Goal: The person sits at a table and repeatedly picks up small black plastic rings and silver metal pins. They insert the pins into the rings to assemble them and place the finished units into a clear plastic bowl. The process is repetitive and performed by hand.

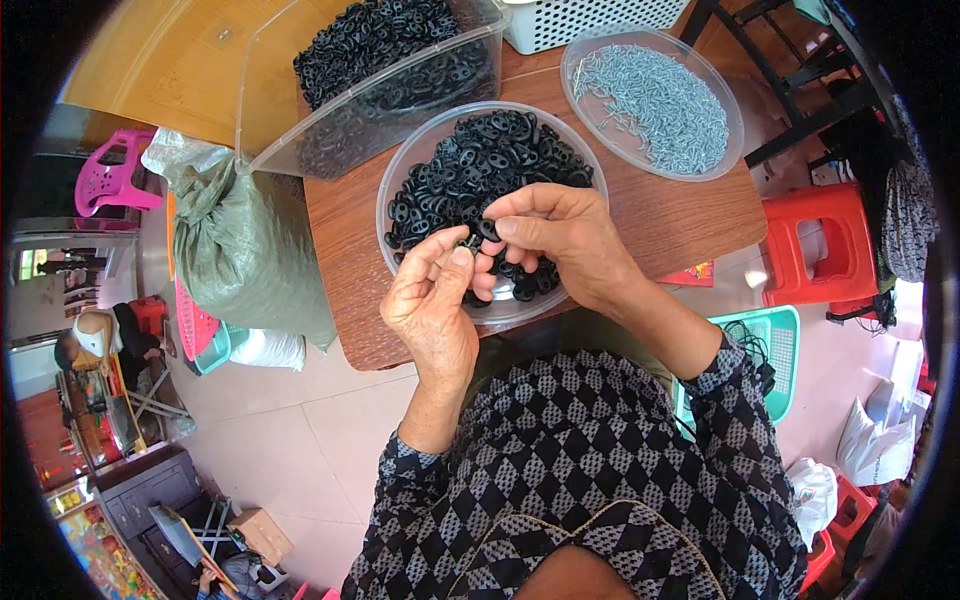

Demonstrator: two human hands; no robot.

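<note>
Over a round clear tub [391, 262] heaped with small black plastic pieces [505, 150], my two hands meet, fingertips close together. My right hand [572, 245] pinches one black plastic piece with holes [487, 230] between thumb and forefinger. Thumb and fingers of my left hand [440, 305] are pressed together right beside that piece. They close on something small and dark with a shiny spot, mostly hidden by the fingertips.
A clear bin [400, 105] of black pieces stands behind the tub on the brown table [665, 225]. Small silvery screws [655, 105] fill a round lid-like tray at far right. A green sack [245, 250] leans left; a red stool [820, 245] stands right. People sit at far left.
</note>
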